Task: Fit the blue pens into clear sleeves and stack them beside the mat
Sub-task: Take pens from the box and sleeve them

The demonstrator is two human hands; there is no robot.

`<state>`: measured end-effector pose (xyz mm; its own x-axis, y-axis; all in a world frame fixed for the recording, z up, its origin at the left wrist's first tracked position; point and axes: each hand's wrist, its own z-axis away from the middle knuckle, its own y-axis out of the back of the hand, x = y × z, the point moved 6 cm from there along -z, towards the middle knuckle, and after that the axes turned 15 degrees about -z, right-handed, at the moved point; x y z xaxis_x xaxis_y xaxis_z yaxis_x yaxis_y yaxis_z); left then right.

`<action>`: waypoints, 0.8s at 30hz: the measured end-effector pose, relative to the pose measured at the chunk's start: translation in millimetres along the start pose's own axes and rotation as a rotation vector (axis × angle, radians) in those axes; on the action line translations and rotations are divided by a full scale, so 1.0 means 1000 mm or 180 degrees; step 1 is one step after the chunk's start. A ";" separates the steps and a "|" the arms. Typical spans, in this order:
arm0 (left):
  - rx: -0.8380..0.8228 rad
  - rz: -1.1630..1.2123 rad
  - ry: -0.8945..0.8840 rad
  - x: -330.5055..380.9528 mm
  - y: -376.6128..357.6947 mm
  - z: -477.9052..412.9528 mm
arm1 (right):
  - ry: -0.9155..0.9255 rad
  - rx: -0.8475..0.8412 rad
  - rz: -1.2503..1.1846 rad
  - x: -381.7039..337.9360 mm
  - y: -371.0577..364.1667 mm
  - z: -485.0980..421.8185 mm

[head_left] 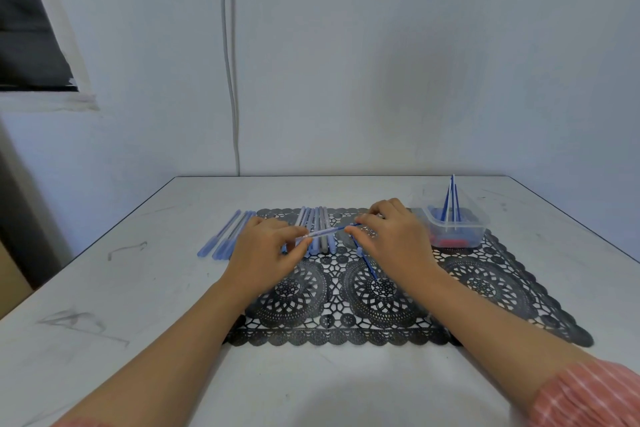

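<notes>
Over the middle of the black lace mat (485, 288), both hands are busy with one pen. The left hand (266, 253) pinches a clear sleeve (317, 233) between thumb and fingertips. The right hand (394, 236) has its fingers curled round the far end of a blue pen (346, 227) and is feeding it in from the right. It looks partway in to me, but it's blurry, so I wouldn't swear how deep.

Progress-wise I'd call it somewhere in the middle. A small pile of finished pens (225, 237) lies on the bare table (138, 288) just off the mat's left edge, packed side by side. I can't give an honest count from here. A row of pale tubes (322, 218) lies on the mat right behind the hands. They could be empty sleeves waiting or done ones not yet moved over, and I can't tell which.

As for what's left, the plastic tub (460, 232) on the mat's far right corner has a few upright pens (450, 204) leaning in it, plus some red bits at the bottom that I can't identify. One loose pen (367, 263) lies slanted on the mat just beside the right hand, and I can't see whether they're touching.

So my guess is this one gets seated and goes on the left pile, and then at least the loose one and the tub's lot need doing.
</notes>
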<state>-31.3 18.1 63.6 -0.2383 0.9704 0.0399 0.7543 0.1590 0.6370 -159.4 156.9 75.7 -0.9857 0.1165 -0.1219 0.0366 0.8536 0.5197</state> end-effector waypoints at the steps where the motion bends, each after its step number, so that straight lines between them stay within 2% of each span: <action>1: 0.0000 -0.0010 0.0002 0.000 0.000 0.000 | 0.0022 -0.0021 -0.0032 -0.001 -0.001 0.000; 18: -0.0152 -0.0145 -0.0094 0.001 -0.004 0.001 | 0.0445 -0.0813 -0.0660 -0.011 -0.021 0.005; 24: -0.0172 -0.0167 -0.0131 0.002 -0.002 0.001 | 0.0429 -0.1125 -0.0824 -0.010 -0.020 0.006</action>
<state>-32.8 19.6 62.2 -0.2505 0.9678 -0.0254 0.7071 0.2008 0.6780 -149.2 141.7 61.4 -0.9685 -0.1648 -0.1868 -0.2490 0.6175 0.7461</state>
